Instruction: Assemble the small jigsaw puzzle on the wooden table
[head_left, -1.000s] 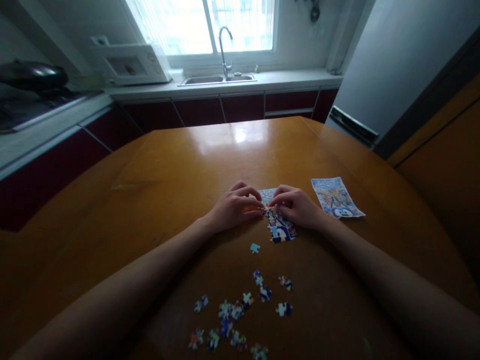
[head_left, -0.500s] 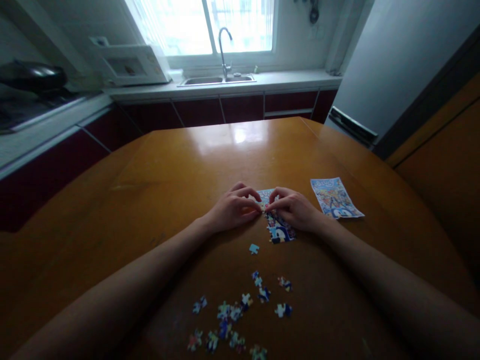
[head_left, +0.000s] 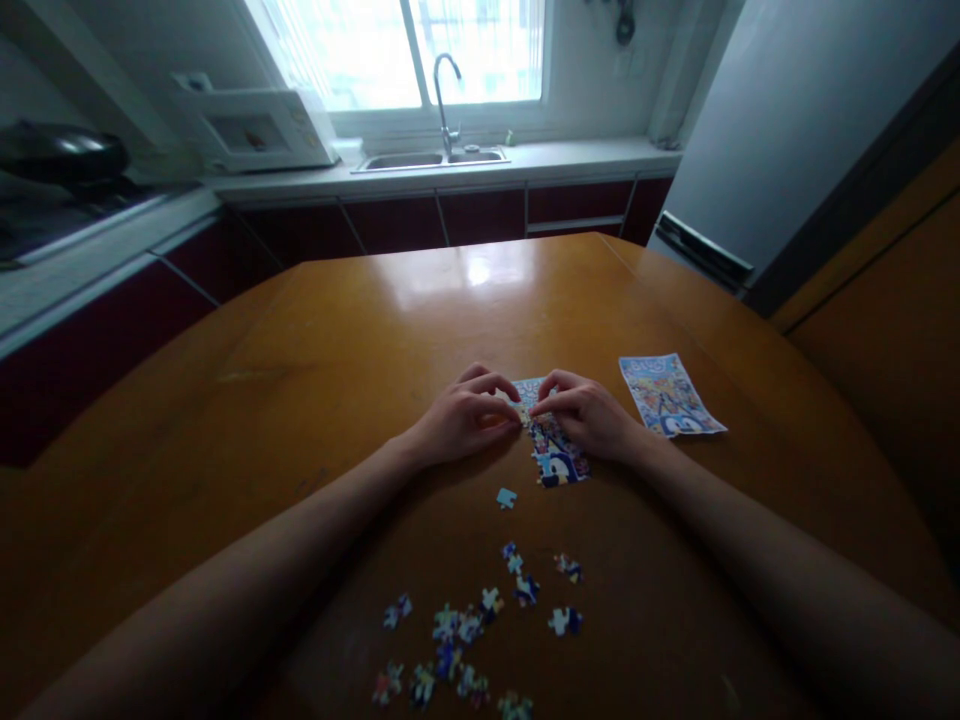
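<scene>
A partly assembled jigsaw puzzle [head_left: 557, 468] lies on the wooden table, a blue and white cartoon character along its near edge. My left hand [head_left: 471, 415] is at its left edge, thumb and forefinger pinched on a small pale puzzle piece [head_left: 524, 413]. From the right, my right hand [head_left: 589, 415] rests over the puzzle, its fingertips closed at that same piece and nearly meeting the left ones. Both hands cover part of the picture. Just nearer to me lies a single light blue puzzle piece [head_left: 506, 498], apart from the rest.
Several loose puzzle pieces [head_left: 448, 660] are scattered close to me on the table [head_left: 360, 330]. To the right of the hands lies a printed reference picture [head_left: 670, 395]. Beyond the table are a sink [head_left: 405, 161], a white microwave [head_left: 259, 130] and a fridge [head_left: 795, 130].
My right fingertips have shifted very slightly at the puzzle's edge. The whole view has drifted a little; the loose pieces lie as before.
</scene>
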